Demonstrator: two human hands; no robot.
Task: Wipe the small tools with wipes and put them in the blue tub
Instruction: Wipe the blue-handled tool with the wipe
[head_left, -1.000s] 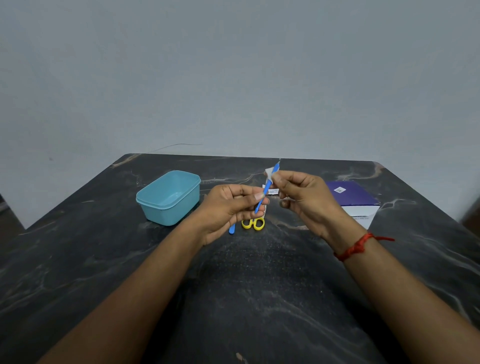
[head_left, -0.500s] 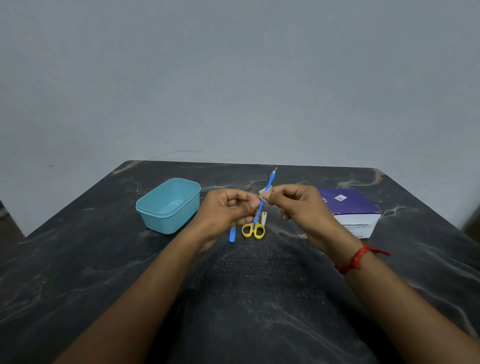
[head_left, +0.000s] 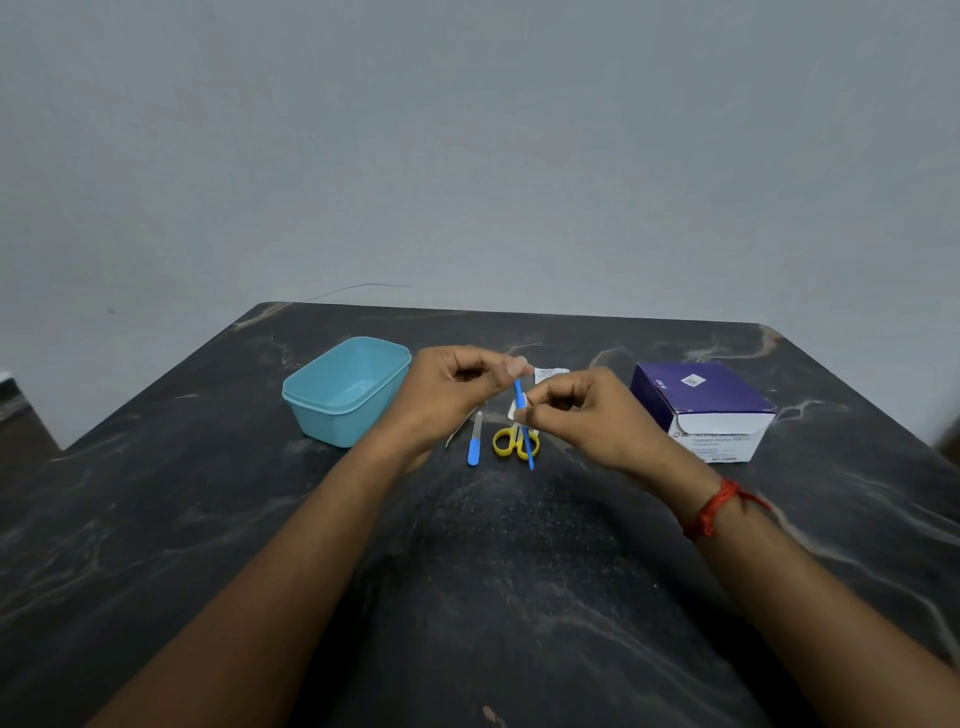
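My left hand (head_left: 457, 395) pinches the top end of a thin blue stick tool (head_left: 525, 436), which hangs almost upright above the table. My right hand (head_left: 587, 415) pinches a small white wipe (head_left: 518, 410) around the upper part of that tool. Under the hands lie yellow-handled scissors (head_left: 506, 442) and a blue-handled nail file (head_left: 475, 441) on the dark marble table (head_left: 467, 571). The blue tub (head_left: 347, 389) stands to the left of my left hand, with nothing visible inside it.
A purple and white wipe box (head_left: 704, 408) stands at the right, beyond my right hand. A torn white wipe sachet (head_left: 550, 372) lies behind the hands. A grey wall rises beyond the table's far edge.
The blue tool has been turned over: the left hand now holds its top end, and its long part hangs down. The right hand with the wipe has moved lower along it.
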